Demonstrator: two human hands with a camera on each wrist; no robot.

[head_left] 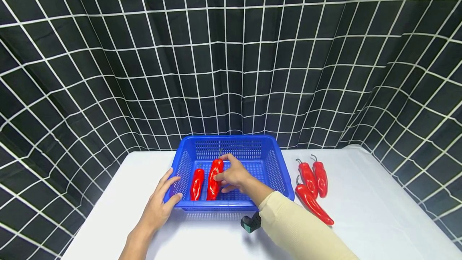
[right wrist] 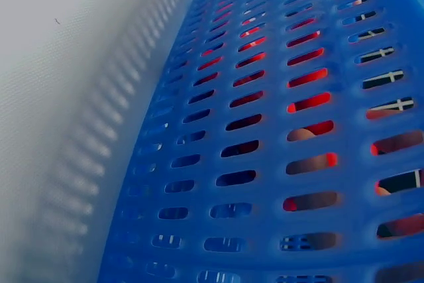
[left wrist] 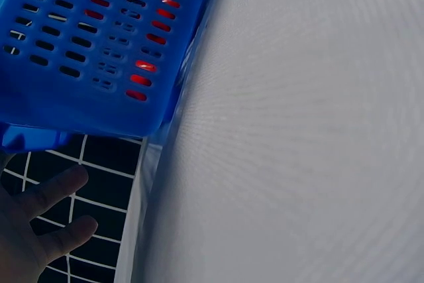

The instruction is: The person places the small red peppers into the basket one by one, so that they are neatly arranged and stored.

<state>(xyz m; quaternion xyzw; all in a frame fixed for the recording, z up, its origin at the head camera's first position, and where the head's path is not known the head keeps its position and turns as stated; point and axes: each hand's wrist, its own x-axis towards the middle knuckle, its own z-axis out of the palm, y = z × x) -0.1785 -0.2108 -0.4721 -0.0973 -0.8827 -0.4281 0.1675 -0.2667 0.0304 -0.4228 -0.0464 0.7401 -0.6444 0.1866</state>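
Left hand (head_left: 157, 204) spread at near-left corner of blue basket (head_left: 231, 204), likely steadying it | right hand (head_left: 235, 175) grips one red pepper (head_left: 213, 187) inside, probably aligning it beside second pepper (head_left: 197, 183); contact beneath unclear | three loose peppers (head_left: 320, 180) on table (head_left: 379, 208), right of basket.

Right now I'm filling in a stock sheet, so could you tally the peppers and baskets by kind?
Peppers: 5 (2 in the basket, 3 on the table)
Baskets: 1
Total: 6
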